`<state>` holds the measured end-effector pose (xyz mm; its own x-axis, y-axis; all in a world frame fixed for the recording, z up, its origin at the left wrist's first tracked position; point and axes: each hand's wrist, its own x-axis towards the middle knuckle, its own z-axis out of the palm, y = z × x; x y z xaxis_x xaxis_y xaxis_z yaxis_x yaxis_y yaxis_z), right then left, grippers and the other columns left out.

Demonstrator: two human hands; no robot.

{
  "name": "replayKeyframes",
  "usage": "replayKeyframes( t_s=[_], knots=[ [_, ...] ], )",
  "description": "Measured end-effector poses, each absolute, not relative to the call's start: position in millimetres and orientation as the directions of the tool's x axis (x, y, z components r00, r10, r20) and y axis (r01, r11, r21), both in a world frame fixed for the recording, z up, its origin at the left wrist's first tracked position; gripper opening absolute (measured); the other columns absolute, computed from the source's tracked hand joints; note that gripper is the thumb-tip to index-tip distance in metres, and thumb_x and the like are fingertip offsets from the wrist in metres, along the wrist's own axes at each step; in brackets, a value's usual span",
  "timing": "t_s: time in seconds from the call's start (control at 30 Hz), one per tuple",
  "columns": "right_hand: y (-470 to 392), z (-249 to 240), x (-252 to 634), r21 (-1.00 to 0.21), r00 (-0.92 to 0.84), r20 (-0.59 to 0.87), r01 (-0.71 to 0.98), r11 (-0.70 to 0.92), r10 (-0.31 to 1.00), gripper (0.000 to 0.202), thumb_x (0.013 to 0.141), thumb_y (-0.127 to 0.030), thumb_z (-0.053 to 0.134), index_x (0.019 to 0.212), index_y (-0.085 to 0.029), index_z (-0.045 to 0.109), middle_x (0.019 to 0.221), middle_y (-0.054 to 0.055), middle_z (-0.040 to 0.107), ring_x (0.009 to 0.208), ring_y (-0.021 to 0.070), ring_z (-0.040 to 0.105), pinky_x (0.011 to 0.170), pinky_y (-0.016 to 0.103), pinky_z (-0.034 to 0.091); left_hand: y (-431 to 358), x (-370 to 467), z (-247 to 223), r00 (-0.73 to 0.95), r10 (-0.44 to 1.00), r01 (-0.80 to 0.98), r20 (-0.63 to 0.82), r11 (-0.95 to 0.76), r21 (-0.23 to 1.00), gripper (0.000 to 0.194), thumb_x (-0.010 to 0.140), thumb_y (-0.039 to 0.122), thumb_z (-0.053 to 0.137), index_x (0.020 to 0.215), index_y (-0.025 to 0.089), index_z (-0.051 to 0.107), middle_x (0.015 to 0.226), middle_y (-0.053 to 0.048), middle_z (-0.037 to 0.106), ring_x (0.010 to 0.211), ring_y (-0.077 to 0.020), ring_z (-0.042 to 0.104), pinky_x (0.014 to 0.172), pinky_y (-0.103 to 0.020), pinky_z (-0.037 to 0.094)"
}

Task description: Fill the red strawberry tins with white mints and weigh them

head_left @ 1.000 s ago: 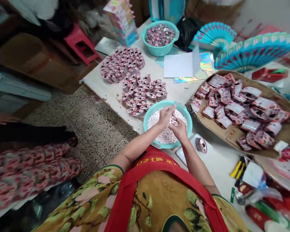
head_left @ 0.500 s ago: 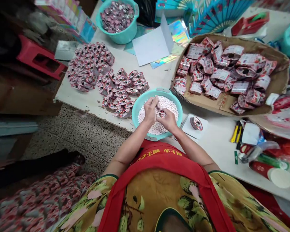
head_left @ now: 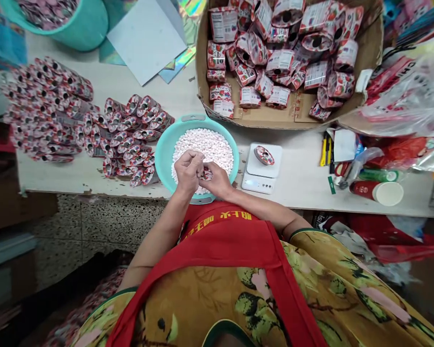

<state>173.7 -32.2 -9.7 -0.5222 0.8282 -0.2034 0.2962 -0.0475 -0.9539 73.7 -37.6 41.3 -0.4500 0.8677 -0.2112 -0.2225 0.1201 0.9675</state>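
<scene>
A turquoise basin [head_left: 161, 164] full of small, pale pink-white pellets [head_left: 202, 144] stands at the table's front edge. Over the pellets, my right hand [head_left: 218, 182] is closed around a small red-and-white printed packet [head_left: 207, 174] with an opening. My left hand [head_left: 188, 169] is just beside it, fingers pinched together close to the opening; whatever they hold is hidden. To the right of the basin, a similar printed packet [head_left: 264, 155] rests on a white digital scale [head_left: 262, 180].
Many printed packets [head_left: 130, 140] stand stacked left of the basin. A cardboard box [head_left: 246, 115] behind holds more. White card [head_left: 144, 43] and a turquoise tub [head_left: 83, 29] are at the back left. Yellow cutters [head_left: 323, 152] and a red cup [head_left: 363, 189] lie at right.
My view has turned and come closer, so the table's things appear shifted left and upward. Both hands stay together over the basin, with the packet still in my right hand.
</scene>
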Motion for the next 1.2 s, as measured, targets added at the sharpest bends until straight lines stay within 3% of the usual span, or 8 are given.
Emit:
replayKeyframes(
  t_s=[0.27, 0.53, 0.67, 0.87, 0.93, 1.03, 1.1, 1.2],
  knots=[
    [-21, -10, 189, -0.966, -0.436, -0.182, 0.244, -0.079, 0.882, 0.026, 0.072, -0.021, 0.071, 0.096, -0.021, 0.062, 0.097, 0.002, 0.066, 0.094, 0.0205, 0.062, 0.087, 0.032, 0.049, -16, 86, 37, -0.390, 0.885, -0.268, -0.254, 0.155, 0.951, 0.034, 0.074, 0.041, 0.083, 0.068, 0.019, 0.059, 0.044, 0.009, 0.037, 0.037, -0.0038, 0.030, 0.038, -0.020, 0.024],
    [-9, -13, 195, -0.976, -0.369, -0.110, 0.216, -0.030, 0.923, 0.024, 0.068, -0.024, 0.069, 0.090, -0.021, 0.060, 0.092, 0.002, 0.064, 0.088, 0.0202, 0.059, 0.083, 0.032, 0.048, -6, 93, 45, -0.423, 0.864, -0.381, -0.273, 0.104, 0.919, 0.032, 0.087, 0.048, 0.070, 0.077, 0.019, 0.058, 0.049, 0.006, 0.047, 0.048, -0.0115, 0.058, 0.051, -0.022, 0.045],
    [-6, -10, 194, -0.985, -0.366, -0.074, 0.170, -0.012, 0.928, 0.028, 0.069, -0.025, 0.069, 0.096, -0.020, 0.064, 0.096, 0.004, 0.067, 0.093, 0.0220, 0.063, 0.088, 0.034, 0.051, -4, 90, 49, -0.412, 0.883, -0.400, -0.226, 0.047, 0.915, 0.026, 0.090, 0.044, 0.066, 0.084, 0.020, 0.058, 0.051, 0.005, 0.052, 0.050, -0.0124, 0.059, 0.057, -0.024, 0.050],
    [-7, 18, 262, -0.996, -0.357, -0.006, 0.086, 0.026, 0.934, 0.039, 0.074, -0.031, 0.079, 0.111, -0.024, 0.069, 0.111, 0.004, 0.071, 0.102, 0.0207, 0.067, 0.096, 0.036, 0.053, 12, 82, 44, -0.594, 0.800, -0.108, -0.082, 0.022, 0.994, 0.020, 0.095, 0.040, 0.058, 0.089, 0.021, 0.058, 0.065, 0.003, 0.056, 0.057, -0.0112, 0.058, 0.058, -0.023, 0.049],
    [-6, 20, 309, -0.984, -0.158, 0.003, 0.177, 0.031, 0.987, 0.040, 0.075, -0.034, 0.081, 0.113, -0.026, 0.070, 0.114, 0.004, 0.070, 0.104, 0.0210, 0.066, 0.097, 0.038, 0.053, 21, 97, 29, -0.442, 0.897, 0.188, 0.018, 0.073, 0.979, 0.012, 0.094, 0.032, 0.060, 0.092, 0.021, 0.062, 0.080, -0.001, 0.065, 0.074, -0.0140, 0.064, 0.070, -0.026, 0.053],
    [0, 4, 378, -0.952, 0.225, -0.003, 0.299, -0.072, 0.974, 0.041, 0.076, -0.037, 0.080, 0.114, -0.031, 0.068, 0.112, 0.003, 0.067, 0.102, 0.0219, 0.063, 0.095, 0.042, 0.053, 39, 144, -3, 0.178, 0.982, 0.576, 0.057, -0.151, 0.804, 0.020, 0.087, 0.018, 0.066, 0.107, 0.020, 0.067, 0.119, -0.009, 0.069, 0.118, -0.0232, 0.061, 0.102, -0.038, 0.048],
    [8, -14, 409, -0.945, 0.295, -0.008, 0.311, -0.104, 0.955, 0.041, 0.078, -0.040, 0.076, 0.115, -0.034, 0.063, 0.116, 0.002, 0.063, 0.109, 0.0236, 0.060, 0.098, 0.050, 0.051, 53, 178, -23, 0.515, 0.857, 0.628, -0.020, -0.361, 0.689, 0.029, 0.089, 0.012, 0.063, 0.115, 0.021, 0.068, 0.129, -0.011, 0.066, 0.135, -0.0274, 0.051, 0.114, -0.046, 0.038],
    [19, -40, 422, -0.920, 0.310, -0.057, 0.352, -0.171, 0.949, 0.045, 0.074, -0.045, 0.075, 0.114, -0.029, 0.061, 0.115, 0.003, 0.061, 0.110, 0.0258, 0.059, 0.103, 0.058, 0.046, 69, 203, -36, 0.601, 0.788, 0.650, -0.132, -0.386, 0.654, 0.026, 0.091, 0.013, 0.060, 0.115, 0.015, 0.070, 0.120, -0.015, 0.069, 0.127, -0.0315, 0.056, 0.111, -0.050, 0.039]
  ],
)
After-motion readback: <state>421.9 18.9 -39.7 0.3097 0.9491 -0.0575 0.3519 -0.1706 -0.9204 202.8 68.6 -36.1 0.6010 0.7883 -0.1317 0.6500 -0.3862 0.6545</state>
